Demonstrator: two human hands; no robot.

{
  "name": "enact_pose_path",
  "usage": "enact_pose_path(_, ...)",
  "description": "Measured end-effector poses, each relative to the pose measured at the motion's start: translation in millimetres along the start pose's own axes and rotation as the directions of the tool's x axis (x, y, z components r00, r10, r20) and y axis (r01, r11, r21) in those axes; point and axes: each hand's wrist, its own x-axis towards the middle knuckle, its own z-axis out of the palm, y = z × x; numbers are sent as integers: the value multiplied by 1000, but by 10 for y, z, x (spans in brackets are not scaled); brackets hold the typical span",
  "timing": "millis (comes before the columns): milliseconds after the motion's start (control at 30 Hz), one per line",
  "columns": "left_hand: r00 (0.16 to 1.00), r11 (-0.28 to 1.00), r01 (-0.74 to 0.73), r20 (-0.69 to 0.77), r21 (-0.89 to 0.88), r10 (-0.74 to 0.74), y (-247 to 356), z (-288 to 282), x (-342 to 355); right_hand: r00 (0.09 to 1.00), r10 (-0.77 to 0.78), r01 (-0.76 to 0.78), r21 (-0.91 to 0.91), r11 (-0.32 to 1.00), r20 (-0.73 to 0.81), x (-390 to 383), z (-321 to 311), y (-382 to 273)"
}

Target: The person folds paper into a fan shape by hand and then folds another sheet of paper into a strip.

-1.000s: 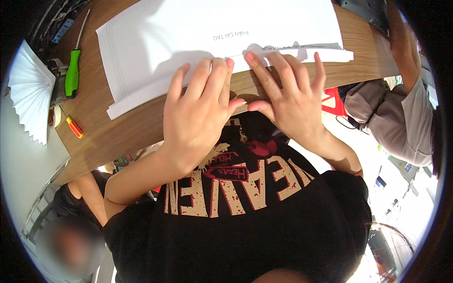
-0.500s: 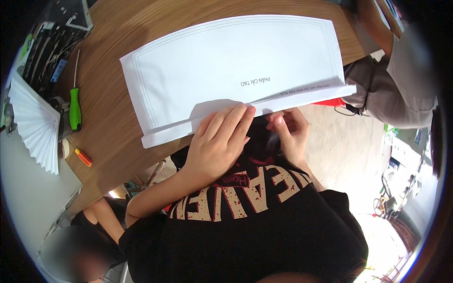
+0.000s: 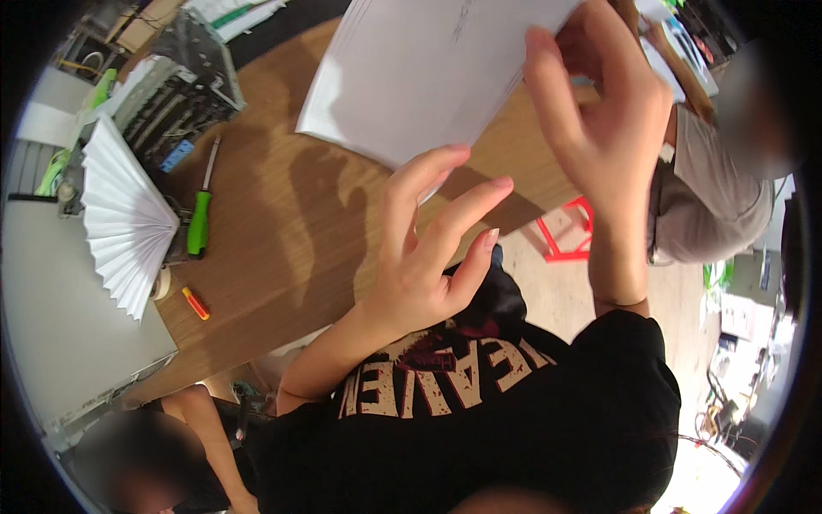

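A white paper sheet, with thin lines along its left edge and faint print, is raised and tilted above the table, running past the top of the view. My right hand is at its right edge, closed on the paper, with the fingertips partly hidden. Below the sheet's lower corner is my left hand, its fingers bent and spread. The left index fingertip overlaps that corner; whether it touches cannot be told.
On the wooden table lie a green-handled screwdriver and a short orange-yellow screwdriver. A pleated white paper fan leans by dark electronic equipment. People sit at right and lower left. A red frame stands on the floor.
The sheet has gone from lying flat to raised and turned, its folded lower strip no longer in sight. My right hand rose up and right onto its edge; my left hand came off the fold and spread.
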Motion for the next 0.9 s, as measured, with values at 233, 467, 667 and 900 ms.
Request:
enact_pose_path(233,972,893,-149,-102,426,211,-75,-507,199,718,-484,695,-485,530,500,464,238,-126)
enact_pose_path(467,988,611,-133,156,781,15,-400,-774,-147,594,-475,776,-306,552,650,-490,522,183)
enact_pose_path(667,943,737,-127,310,664,-117,-655,-715,-587,709,-492,634,-150,759,505,-1143,644,627)
enact_pose_path(900,922,811,-175,381,558,-63,-751,-728,-624,796,-437,474,17,880,418,-1296,484,897)
